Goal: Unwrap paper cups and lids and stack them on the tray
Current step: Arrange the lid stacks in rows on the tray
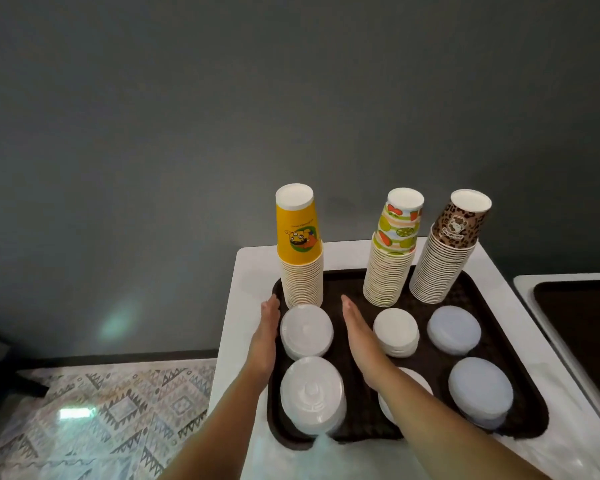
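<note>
Left hand (269, 327) and right hand (355, 329), fingers straight and together, gripping nothing, flank the rear left lid stack (306, 331) at frame centre as if to square it, while yellow (300, 251), fruit-print (394, 254) and leopard-print cup stacks (445, 252) line the brown tray's (357, 386) far edge.

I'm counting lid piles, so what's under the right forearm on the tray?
A white lid stack shows on either side of the right forearm, lying on the brown tray. Its middle is covered, so its height and lid type cannot be told.
</note>
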The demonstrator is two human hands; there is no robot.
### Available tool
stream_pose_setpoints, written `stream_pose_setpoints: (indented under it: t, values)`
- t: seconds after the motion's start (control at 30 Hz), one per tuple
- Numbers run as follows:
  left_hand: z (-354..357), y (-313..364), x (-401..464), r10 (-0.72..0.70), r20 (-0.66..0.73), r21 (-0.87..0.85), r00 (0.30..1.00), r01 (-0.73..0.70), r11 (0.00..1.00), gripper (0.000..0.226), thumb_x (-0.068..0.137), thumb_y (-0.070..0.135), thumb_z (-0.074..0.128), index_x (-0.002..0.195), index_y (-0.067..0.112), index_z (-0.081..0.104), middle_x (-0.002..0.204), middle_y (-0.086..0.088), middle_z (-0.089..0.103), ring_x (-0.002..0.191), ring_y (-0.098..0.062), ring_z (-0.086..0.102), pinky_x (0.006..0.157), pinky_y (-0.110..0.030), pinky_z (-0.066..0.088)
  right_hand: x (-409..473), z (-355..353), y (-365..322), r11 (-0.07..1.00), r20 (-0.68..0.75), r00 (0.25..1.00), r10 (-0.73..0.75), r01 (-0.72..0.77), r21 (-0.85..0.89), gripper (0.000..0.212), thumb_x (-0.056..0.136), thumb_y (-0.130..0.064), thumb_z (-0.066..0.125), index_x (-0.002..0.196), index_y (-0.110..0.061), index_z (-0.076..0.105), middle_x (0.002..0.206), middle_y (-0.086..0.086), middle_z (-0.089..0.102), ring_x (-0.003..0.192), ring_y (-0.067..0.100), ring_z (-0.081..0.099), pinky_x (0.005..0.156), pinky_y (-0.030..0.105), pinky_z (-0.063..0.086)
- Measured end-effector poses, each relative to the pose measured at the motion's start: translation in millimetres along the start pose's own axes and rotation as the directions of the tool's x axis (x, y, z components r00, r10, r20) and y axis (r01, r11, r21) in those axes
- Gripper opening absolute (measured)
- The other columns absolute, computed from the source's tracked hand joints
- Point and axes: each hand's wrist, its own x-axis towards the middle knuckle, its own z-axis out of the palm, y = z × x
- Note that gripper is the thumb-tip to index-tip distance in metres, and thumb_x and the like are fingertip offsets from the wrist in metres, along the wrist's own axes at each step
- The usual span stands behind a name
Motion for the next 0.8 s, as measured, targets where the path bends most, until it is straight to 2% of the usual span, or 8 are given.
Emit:
stream_pose_setpoints:
  t: [0.13,0.3,0.37,0.47,0.57,0.67,0.8]
  values:
    - [9,-6,13,-0.022,0.024,-0.051,0.999,0.023,0.998,0.07,0.088,0.066,0.006,0.15,0.036,0.015,0.154,0.014,0.026,0.143,-0.012,0.025,0.116,-0.034,0.019,15,4,5,0.999,0.04,0.999,0.036,-0.037,0.032,0.052,0.101,-0.048,0.016,0.15,-0.035,0.013,0.158,-0.009,0.014,0.146,0.015,0.012,0.116,0.035,0.011]
    - [15,-13,24,0.024,0.078,-0.08,0.997,-0.018,0.997,0.067,0.088,0.065,0.005,0.149,0.04,0.017,0.146,0.016,0.04,0.133,-0.009,0.041,0.1,-0.017,0.039,29,13,9,0.997,0.108,0.994,0.02,-0.028,0.072,0.053,0.097,-0.055,0.014,0.148,-0.042,0.009,0.158,-0.012,0.011,0.146,0.013,0.012,0.116,0.037,0.009]
    - [18,-16,30,0.05,0.09,-0.094,0.995,-0.042,0.995,0.063,0.091,0.062,0.006,0.148,0.04,0.019,0.145,0.014,0.043,0.132,-0.011,0.045,0.1,-0.019,0.043,35,16,8,0.994,0.115,0.993,0.018,-0.03,0.103,0.053,0.097,-0.055,0.013,0.148,-0.042,0.009,0.158,-0.012,0.013,0.145,0.013,0.014,0.116,0.035,0.011]
    - [20,-18,33,0.065,0.08,-0.104,0.995,-0.056,0.993,0.06,0.094,0.059,0.009,0.148,0.038,0.021,0.143,0.014,0.046,0.129,-0.009,0.047,0.099,-0.019,0.045,42,18,9,0.991,0.119,0.993,0.017,-0.033,0.127,0.054,0.096,-0.057,0.013,0.148,-0.043,0.014,0.156,-0.014,0.018,0.144,0.012,0.018,0.116,0.035,0.014]
    - [20,-18,32,0.063,0.097,-0.093,0.993,-0.054,0.994,0.062,0.092,0.065,0.012,0.147,0.038,0.024,0.143,0.013,0.046,0.129,-0.009,0.048,0.105,-0.027,0.042,42,21,13,0.989,0.11,0.994,-0.012,-0.004,0.146,0.054,0.095,-0.058,0.015,0.148,-0.044,0.016,0.155,-0.016,0.021,0.142,0.01,0.021,0.118,0.036,0.017]
    - [19,-16,31,0.058,0.113,-0.063,0.992,-0.051,0.997,0.062,0.091,0.065,0.013,0.147,0.039,0.025,0.141,0.016,0.047,0.128,-0.005,0.048,0.096,-0.015,0.044,42,21,15,0.989,0.094,0.995,-0.022,0.008,0.145,0.055,0.095,-0.059,0.015,0.148,-0.044,0.014,0.156,-0.017,0.019,0.143,0.01,0.019,0.119,0.038,0.016]
    - [12,-12,26,0.038,0.15,-0.029,0.988,-0.034,0.999,0.069,0.086,0.074,0.014,0.146,0.041,0.026,0.141,0.019,0.046,0.128,-0.002,0.046,0.098,-0.014,0.04,39,21,12,0.989,0.087,0.996,-0.012,-0.002,0.15,0.053,0.098,-0.054,0.014,0.149,-0.041,0.013,0.156,-0.014,0.018,0.144,0.011,0.018,0.116,0.033,0.015]
